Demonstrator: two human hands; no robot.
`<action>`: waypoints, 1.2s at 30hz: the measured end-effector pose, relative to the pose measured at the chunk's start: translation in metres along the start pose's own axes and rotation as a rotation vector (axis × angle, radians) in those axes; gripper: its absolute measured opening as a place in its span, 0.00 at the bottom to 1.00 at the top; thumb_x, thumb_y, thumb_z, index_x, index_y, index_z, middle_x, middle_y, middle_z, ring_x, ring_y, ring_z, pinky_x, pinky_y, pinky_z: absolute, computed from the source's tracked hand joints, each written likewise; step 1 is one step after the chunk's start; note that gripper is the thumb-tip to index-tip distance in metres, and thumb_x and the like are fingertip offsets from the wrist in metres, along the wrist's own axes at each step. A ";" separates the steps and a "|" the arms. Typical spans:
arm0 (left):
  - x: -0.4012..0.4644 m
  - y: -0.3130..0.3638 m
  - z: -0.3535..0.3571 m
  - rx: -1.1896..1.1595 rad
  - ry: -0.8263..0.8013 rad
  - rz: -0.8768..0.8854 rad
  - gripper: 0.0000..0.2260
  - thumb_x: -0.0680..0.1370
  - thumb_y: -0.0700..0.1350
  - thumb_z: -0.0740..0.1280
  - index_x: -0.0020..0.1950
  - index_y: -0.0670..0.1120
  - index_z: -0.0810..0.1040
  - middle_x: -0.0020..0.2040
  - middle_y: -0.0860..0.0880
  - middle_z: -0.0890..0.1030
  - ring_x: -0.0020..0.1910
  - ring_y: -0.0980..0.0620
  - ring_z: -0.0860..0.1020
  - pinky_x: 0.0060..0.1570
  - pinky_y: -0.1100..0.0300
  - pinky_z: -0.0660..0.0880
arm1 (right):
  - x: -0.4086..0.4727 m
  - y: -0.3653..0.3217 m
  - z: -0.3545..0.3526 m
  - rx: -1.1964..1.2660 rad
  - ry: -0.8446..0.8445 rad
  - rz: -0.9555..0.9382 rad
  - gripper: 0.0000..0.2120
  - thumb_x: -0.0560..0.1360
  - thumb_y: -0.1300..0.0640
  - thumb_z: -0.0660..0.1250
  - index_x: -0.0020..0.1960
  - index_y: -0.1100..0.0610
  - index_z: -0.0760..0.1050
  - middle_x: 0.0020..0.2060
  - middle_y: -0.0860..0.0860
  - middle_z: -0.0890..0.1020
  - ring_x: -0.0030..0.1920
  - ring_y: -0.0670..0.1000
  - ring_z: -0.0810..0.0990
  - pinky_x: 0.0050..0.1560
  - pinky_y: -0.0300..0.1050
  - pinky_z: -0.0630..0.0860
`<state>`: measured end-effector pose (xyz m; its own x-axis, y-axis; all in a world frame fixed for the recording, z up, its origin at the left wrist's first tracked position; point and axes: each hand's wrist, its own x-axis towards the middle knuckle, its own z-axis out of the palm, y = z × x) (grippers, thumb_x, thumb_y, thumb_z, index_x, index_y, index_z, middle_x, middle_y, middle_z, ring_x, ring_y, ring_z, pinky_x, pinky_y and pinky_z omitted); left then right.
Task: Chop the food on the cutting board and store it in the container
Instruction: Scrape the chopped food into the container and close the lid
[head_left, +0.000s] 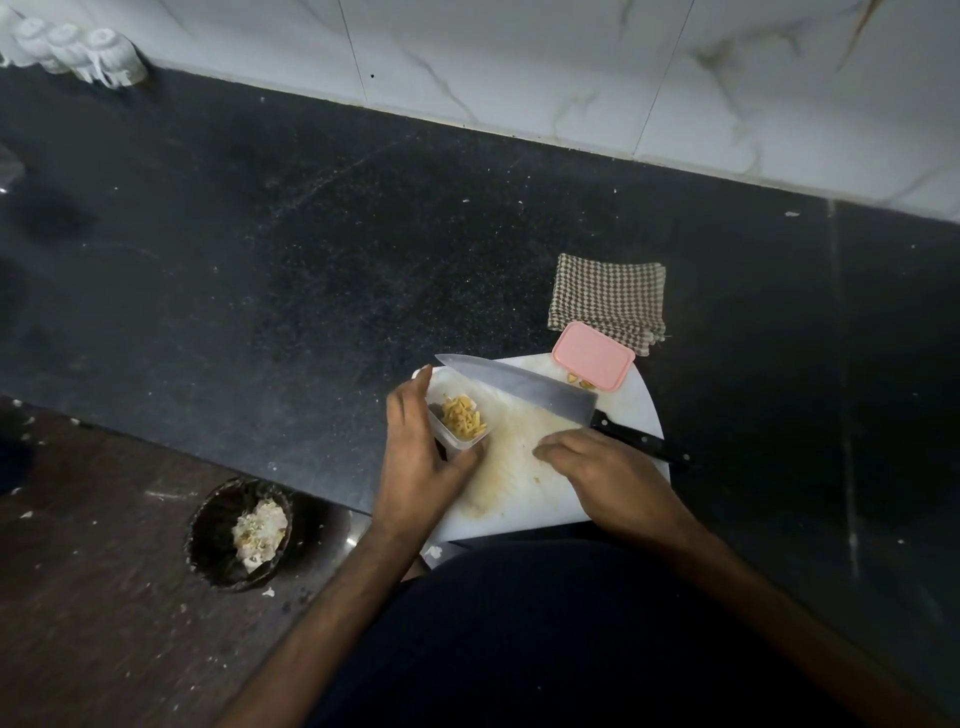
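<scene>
A white cutting board lies at the counter's near edge. On its left part stands a small clear container holding yellow chopped food. My left hand grips the container, thumb at its near end and fingers along its left side. My right hand rests on the board's stained middle, fingers pointing left, holding nothing that I can see. A large knife lies flat across the board, its black handle just behind my right hand. A few yellow pieces remain beside the pink lid.
A folded checked cloth lies behind the lid on the black counter. A dark bin with scraps stands on the floor at lower left. White cups sit at the far left by the marble wall.
</scene>
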<state>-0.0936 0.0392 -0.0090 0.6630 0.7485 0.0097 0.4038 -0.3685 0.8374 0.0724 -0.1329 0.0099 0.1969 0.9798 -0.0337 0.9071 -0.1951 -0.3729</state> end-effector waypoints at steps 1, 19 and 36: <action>-0.001 0.000 0.001 -0.006 -0.009 0.005 0.43 0.72 0.50 0.80 0.80 0.50 0.59 0.70 0.55 0.65 0.67 0.68 0.67 0.57 0.81 0.65 | -0.001 0.001 0.001 0.033 0.002 0.056 0.20 0.77 0.68 0.60 0.65 0.56 0.79 0.60 0.49 0.81 0.59 0.52 0.79 0.54 0.50 0.80; -0.013 -0.006 0.007 -0.003 -0.052 0.040 0.43 0.72 0.50 0.80 0.79 0.49 0.59 0.67 0.54 0.64 0.65 0.57 0.72 0.58 0.77 0.67 | -0.010 -0.017 -0.006 -0.145 -0.193 0.077 0.20 0.78 0.67 0.59 0.68 0.57 0.72 0.66 0.50 0.71 0.65 0.53 0.70 0.51 0.50 0.79; -0.005 0.009 0.010 0.038 -0.130 0.160 0.42 0.72 0.49 0.80 0.79 0.46 0.59 0.71 0.51 0.67 0.70 0.60 0.67 0.62 0.78 0.62 | 0.030 -0.035 -0.034 0.689 0.307 0.359 0.10 0.78 0.63 0.70 0.57 0.54 0.77 0.46 0.45 0.85 0.48 0.41 0.83 0.52 0.35 0.79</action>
<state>-0.0874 0.0266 -0.0070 0.7954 0.6022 0.0684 0.3086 -0.4994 0.8095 0.0592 -0.0981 0.0533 0.6137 0.7884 -0.0411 0.3593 -0.3253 -0.8747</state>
